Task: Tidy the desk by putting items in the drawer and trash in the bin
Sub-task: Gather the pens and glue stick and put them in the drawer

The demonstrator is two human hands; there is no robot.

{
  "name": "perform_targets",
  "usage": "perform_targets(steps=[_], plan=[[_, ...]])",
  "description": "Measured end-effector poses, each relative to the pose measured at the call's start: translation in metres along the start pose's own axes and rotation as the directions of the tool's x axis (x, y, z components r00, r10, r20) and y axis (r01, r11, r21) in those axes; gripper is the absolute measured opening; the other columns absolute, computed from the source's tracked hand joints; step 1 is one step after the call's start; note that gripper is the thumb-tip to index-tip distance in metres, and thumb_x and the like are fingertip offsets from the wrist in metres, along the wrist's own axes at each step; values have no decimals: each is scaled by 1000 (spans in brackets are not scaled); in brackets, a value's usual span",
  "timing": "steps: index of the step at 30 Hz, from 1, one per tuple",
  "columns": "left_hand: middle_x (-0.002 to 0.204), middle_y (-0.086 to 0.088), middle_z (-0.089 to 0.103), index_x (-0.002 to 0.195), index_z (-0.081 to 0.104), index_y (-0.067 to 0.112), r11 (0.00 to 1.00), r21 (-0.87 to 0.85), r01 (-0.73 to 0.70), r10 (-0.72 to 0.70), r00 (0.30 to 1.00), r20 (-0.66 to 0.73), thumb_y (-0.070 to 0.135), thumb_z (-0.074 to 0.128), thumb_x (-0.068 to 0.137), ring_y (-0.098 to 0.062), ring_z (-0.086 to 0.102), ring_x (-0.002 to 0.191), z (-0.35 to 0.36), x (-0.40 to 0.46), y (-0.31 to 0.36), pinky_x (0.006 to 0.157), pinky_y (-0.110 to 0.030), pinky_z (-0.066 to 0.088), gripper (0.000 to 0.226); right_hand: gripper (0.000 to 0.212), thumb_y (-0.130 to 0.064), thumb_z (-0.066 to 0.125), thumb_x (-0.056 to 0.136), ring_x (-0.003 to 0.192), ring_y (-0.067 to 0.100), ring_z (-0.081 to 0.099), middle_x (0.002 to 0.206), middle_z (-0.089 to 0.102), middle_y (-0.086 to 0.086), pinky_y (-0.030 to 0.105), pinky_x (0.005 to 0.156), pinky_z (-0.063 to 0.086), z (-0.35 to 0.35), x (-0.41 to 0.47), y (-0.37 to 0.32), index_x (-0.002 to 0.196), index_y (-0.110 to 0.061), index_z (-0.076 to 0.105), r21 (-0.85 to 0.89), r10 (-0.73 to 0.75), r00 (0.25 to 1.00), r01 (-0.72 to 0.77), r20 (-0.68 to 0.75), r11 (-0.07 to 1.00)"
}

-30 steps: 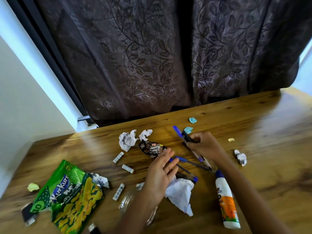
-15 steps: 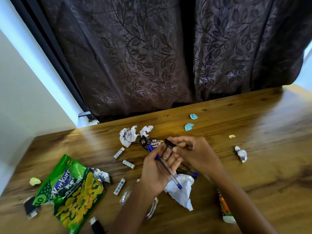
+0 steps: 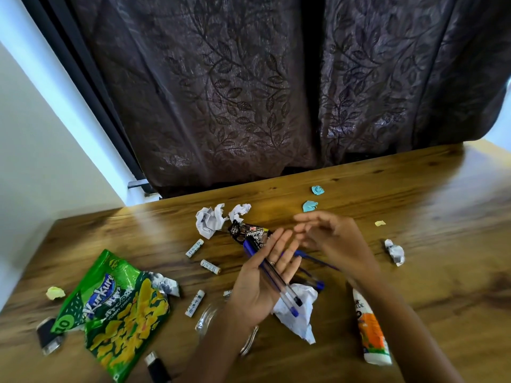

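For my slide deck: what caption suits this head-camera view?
Left hand carries pens on its open palm; right hand hovers open above a littered wooden desk.

A dark curtain (image 3: 276,92) with an embossed leaf pattern hangs behind the wooden desk (image 3: 442,217), down to its far edge. On the left is a pale wall (image 3: 33,161), with a dark frame (image 3: 83,78) beside the curtain. Daylight glints on the desk's varnish.

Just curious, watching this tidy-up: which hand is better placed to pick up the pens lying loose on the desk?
The right hand. It is empty, fingers open, hovering just above the loose pens on the desk. The left hand has other pens lying across its open palm.
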State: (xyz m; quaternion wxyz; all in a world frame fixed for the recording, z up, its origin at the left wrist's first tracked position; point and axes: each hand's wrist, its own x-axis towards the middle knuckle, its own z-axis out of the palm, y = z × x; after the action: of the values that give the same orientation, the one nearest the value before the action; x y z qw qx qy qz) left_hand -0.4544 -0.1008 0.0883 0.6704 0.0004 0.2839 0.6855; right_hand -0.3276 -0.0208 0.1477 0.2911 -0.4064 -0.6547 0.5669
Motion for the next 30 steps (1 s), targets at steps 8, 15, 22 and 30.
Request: perform_targets(steps=[8,15,22,30], plan=[[133,-6,58,130,53,11,998,56,6,-9,999,50,18,40,92,-20,54,123,-8,1,0,99,-38,44,41,24,-4,52,91,88,11,60,107,68,3,19,73,45,-29,47,71,109,-12,66,-527,72,976,-173,-207,832],[129,-3,61,126,58,14,998,67,-3,-4,995,95,17,52,87,-16,63,111,-10,2,-1,98,-36,46,39,13,-7,55,89,81,25,63,90,67,10,38,70,54,-7,64,106,95,-9,65,-750,46,977,-191,-210,633],[128,-4,61,127,57,12,997,74,-25,17,995,95,22,84,63,-17,63,111,-11,3,0,92,-34,53,70,12,-11,66,83,73,10,63,83,69,-2,25,64,55,-4,57,92,92,-18,67,-521,16,977,-127,-212,844],[95,-5,73,105,62,6,999,47,-9,10,1000,-28,21,46,91,-14,71,83,-11,7,-6,88,-31,53,26,25,-4,70,79,84,15,70,91,73,3,24,74,57,2,4,20,100,-16,68,-24,11,993,-8,116,1000]])
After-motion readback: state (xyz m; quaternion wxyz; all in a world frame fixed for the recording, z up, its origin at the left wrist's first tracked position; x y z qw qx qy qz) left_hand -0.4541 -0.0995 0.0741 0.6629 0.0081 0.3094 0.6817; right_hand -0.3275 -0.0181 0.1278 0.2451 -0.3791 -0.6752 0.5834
